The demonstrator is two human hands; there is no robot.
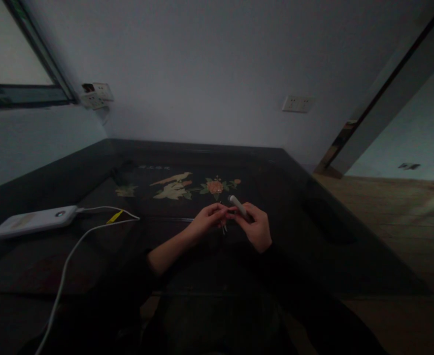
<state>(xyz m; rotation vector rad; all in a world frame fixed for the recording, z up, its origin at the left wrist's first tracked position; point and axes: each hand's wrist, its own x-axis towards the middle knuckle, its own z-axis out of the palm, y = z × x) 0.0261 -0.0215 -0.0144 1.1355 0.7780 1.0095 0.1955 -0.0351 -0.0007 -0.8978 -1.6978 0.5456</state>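
Note:
Over the dark glossy tabletop (pixel 290 197), my two hands meet at the fingertips. My right hand (pixel 258 229) is closed around a pale pen-like stick (pixel 240 207), whose rounded end points up and to the left. My left hand (pixel 210 218) is closed, its fingertips pinching at something small. Thin shiny metal ends (pixel 224 229) stick out below those fingers; dim light and the fingers hide what they belong to. Just beyond the hands, a flower-and-bird picture (pixel 214 187) decorates the table surface.
A white power bank (pixel 35 222) lies at the left, with a white cable (pixel 67 261) running toward me and a yellow tag (pixel 115 216) on it. Sockets (pixel 297 104) sit on the wall behind the table. A dark flat object (pixel 329 222) lies at the right. Wooden floor (pixel 397 212) shows beyond.

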